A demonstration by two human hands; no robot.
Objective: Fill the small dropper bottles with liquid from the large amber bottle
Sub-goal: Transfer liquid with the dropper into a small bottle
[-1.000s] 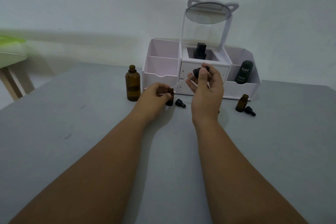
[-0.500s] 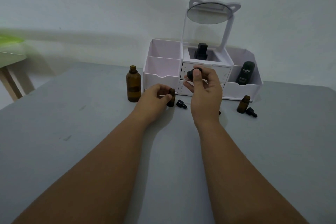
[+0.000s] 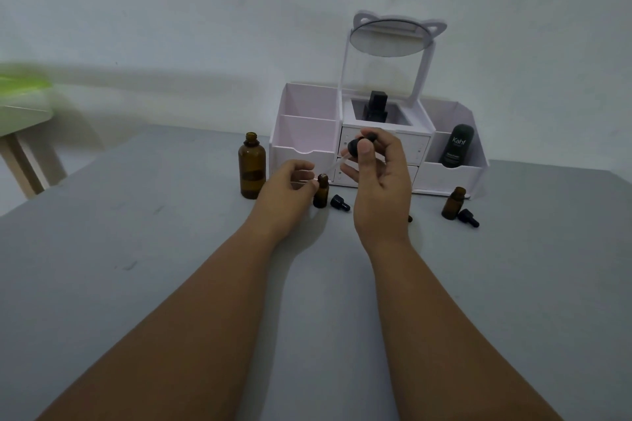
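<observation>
The job looks to be in its early-to-middle stretch. The large amber bottle [image 3: 252, 170] stands uncapped on the table [image 3: 136, 249], at about 11 o'clock from the left hand [image 3: 287, 188]; a darker band in its lower half suggests it has liquid in it. The left hand's fingers [image 3: 309, 185] pinch a small dropper bottle [image 3: 321, 191] near its neck, holding it upright on the table with its mouth open. The right hand [image 3: 379, 174] hangs just above it at 1 o'clock, thumb and fingers clamped on the black top of a dropper [image 3: 357, 147] whose clear pipette slants down toward that mouth. Whether the tip is inside it cannot be told. This reads as liquid being dropped into the first small bottle. A loose black cap [image 3: 340, 203] lies just beside that bottle at 3 o'clock. Well off at 3 o'clock of the right hand stands a second small bottle [image 3: 453, 203], also open, with its own cap [image 3: 468, 217] lying next to it – apparently waiting its turn. The amber glass is too dark to show the level in either small bottle. Left to do, as far as can be judged: finish this fill, do the second bottle, and cap both. Something small and dark peeks from behind the right wrist, too hidden to name.
</observation>
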